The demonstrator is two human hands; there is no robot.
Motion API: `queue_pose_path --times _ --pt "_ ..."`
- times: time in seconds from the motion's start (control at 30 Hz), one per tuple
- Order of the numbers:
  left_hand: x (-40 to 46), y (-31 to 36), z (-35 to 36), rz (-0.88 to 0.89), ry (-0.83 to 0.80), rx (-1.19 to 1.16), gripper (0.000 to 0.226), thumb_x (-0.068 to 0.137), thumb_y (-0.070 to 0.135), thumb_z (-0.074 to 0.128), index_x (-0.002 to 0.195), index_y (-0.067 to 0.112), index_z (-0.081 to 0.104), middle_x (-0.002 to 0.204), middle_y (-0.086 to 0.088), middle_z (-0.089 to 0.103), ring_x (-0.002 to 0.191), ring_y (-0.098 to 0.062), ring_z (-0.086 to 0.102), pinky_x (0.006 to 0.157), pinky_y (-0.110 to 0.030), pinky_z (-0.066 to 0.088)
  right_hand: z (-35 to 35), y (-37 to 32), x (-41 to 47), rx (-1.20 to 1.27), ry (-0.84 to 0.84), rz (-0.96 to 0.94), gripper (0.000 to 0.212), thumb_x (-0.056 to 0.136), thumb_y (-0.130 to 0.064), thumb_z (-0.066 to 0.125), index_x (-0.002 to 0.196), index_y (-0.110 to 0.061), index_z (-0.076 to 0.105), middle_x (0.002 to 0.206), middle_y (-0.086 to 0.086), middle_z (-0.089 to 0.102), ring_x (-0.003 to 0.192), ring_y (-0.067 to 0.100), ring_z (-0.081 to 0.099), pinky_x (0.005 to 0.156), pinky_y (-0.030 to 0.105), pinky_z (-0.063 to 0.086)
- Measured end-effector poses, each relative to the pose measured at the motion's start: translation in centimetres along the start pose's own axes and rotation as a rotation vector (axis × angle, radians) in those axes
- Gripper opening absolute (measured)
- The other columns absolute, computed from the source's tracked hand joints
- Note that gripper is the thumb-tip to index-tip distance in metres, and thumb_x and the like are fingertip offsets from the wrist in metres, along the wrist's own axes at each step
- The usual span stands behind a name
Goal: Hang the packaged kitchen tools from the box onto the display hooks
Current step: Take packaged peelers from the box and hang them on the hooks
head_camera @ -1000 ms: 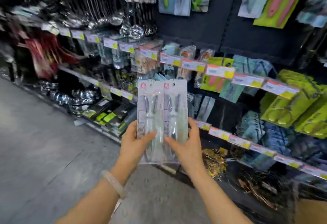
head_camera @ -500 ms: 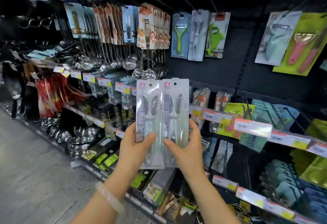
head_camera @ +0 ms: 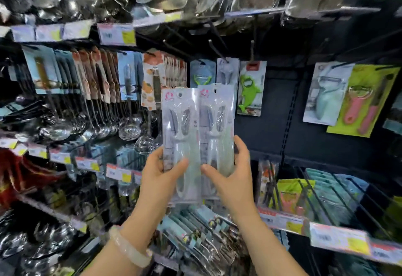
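Dark pegboard shelving (head_camera: 272, 127) fills the view, crowded with hanging kitchenware and rows of price tags (head_camera: 116, 34). Both hands are raised in front of it, each gripping a clear packaged kitchen tool by its lower part. The left hand (head_camera: 159, 180) curls round the bottom left edge of the left package (head_camera: 179, 127), thumb pressed across its front. The right hand (head_camera: 233, 180) holds the right package (head_camera: 217, 123) the same way, thumb on the front and fingers wrapped behind its right edge. These two packages stand upright, side by side and touching or slightly overlapping along their inner edges; each has a hang hole near the top. Behind their tops hang a green peeler pack (head_camera: 202, 73), a grey tool pack (head_camera: 227, 71) and a green bottle-opener card (head_camera: 251, 88), each on a black hook. Further right hang a pale blue peeler pack (head_camera: 326, 95) and a lime card with a pink peeler (head_camera: 363, 101). Steel ladles (head_camera: 128, 125) dangle on the left. A pale bangle (head_camera: 128, 247) circles the left wrist.
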State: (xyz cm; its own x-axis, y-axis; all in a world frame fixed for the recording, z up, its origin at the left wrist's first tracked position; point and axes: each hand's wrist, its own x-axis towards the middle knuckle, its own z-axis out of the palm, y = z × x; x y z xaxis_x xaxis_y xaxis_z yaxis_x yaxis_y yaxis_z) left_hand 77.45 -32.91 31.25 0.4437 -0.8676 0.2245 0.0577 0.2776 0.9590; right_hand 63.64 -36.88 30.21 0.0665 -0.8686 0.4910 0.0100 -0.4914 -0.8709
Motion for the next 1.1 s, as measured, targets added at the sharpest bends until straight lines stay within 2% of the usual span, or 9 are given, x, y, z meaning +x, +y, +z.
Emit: queue_pose_path --times 0.1,0.23,0.3,0.4,0.6,0.7,0.87,1.0,1.1 --pt "2.8 0.9 0.5 0.042 -0.035 -0.071 0.064 0.078 0.019 0.074 0.132 0.024 0.041 0.130 -0.007 0.056 0.115 -0.025 0.058 0.098 -0.047 0.048 0.3 -1.0 2.6 -0.039 0.041 -0.059 0.086 0.076 -0.021 0.078 0.141 -0.039 0.024 0.145 -0.008 0.038 0.132 0.017 0.042 0.106 0.046 0.040" --pt "5.7 2.3 0.8 0.126 -0.084 -0.080 0.071 0.074 0.025 0.077 0.135 0.020 0.042 0.121 -0.005 0.062 0.107 -0.023 0.063 0.088 -0.042 0.054 1.0 -3.3 5.3 -0.090 0.092 -0.130 0.085 0.078 -0.020 0.076 0.142 -0.039 0.023 0.146 -0.012 0.036 0.132 0.011 0.040 0.109 0.041 0.039" --pt "7.0 2.9 0.7 0.125 -0.110 -0.071 0.078 0.068 0.033 0.081 0.135 0.020 0.044 0.122 -0.006 0.063 0.108 -0.025 0.063 0.090 -0.048 0.053 1.5 -4.3 6.4 -0.111 0.118 -0.150 0.085 0.079 -0.019 0.075 0.143 -0.036 0.023 0.146 -0.015 0.034 0.133 0.007 0.038 0.110 0.038 0.038" --pt "8.3 3.4 0.5 0.134 -0.151 -0.114 0.066 0.075 0.019 0.076 0.134 0.019 0.045 0.113 -0.005 0.068 0.101 -0.023 0.067 0.090 -0.049 0.053 2.5 -4.8 7.6 -0.145 0.142 -0.174 0.083 0.079 -0.021 0.075 0.142 -0.038 0.023 0.147 -0.015 0.033 0.134 0.007 0.036 0.110 0.040 0.036" --pt "9.8 2.5 -0.1 0.121 -0.172 -0.132 0.070 0.071 0.026 0.082 0.130 0.027 0.044 0.126 0.000 0.061 0.114 -0.021 0.060 0.098 -0.047 0.048 4.2 -3.6 8.1 -0.150 0.175 -0.147 0.084 0.080 -0.021 0.075 0.144 -0.036 0.022 0.149 -0.013 0.031 0.137 0.009 0.033 0.111 0.038 0.035" --pt "10.0 1.7 -0.2 0.125 -0.196 -0.125 0.047 0.079 0.011 0.073 0.110 0.034 0.047 0.115 0.000 0.066 0.104 -0.016 0.065 0.090 -0.038 0.053 4.4 -2.9 8.9 -0.167 0.207 -0.128 0.085 0.080 -0.021 0.074 0.146 -0.033 0.022 0.151 -0.014 0.029 0.138 0.008 0.031 0.113 0.039 0.033" --pt "10.4 1.0 -0.3 0.146 -0.233 -0.109 0.041 0.082 0.002 0.067 0.096 0.037 0.051 0.090 0.012 0.069 0.075 0.002 0.068 0.064 -0.015 0.055 4.4 -2.0 10.8 -0.269 0.221 -0.077 0.085 0.083 -0.026 0.071 0.149 -0.031 0.017 0.152 -0.010 0.023 0.133 -0.001 0.023 0.113 0.030 0.025" --pt "10.8 0.7 0.1 0.147 -0.268 -0.138 0.040 0.083 0.000 0.066 0.099 0.034 0.053 0.092 0.010 0.069 0.075 0.001 0.068 0.062 -0.013 0.053 4.4 -1.5 9.9 -0.356 0.247 -0.075 0.077 0.087 -0.037 0.063 0.149 -0.028 0.018 0.145 -0.004 0.027 0.135 0.009 0.030 0.106 0.026 0.029" --pt "10.5 0.1 0.7 0.163 -0.302 -0.145 0.042 0.084 -0.005 0.063 0.105 0.030 0.054 0.097 0.006 0.069 0.080 0.001 0.068 0.066 -0.014 0.054 5.6 -0.9 7.9 -0.210 0.098 -0.060 0.062 0.087 -0.036 0.063 0.135 -0.048 0.026 0.134 -0.011 0.046 0.122 0.004 0.048 0.103 0.033 0.043"
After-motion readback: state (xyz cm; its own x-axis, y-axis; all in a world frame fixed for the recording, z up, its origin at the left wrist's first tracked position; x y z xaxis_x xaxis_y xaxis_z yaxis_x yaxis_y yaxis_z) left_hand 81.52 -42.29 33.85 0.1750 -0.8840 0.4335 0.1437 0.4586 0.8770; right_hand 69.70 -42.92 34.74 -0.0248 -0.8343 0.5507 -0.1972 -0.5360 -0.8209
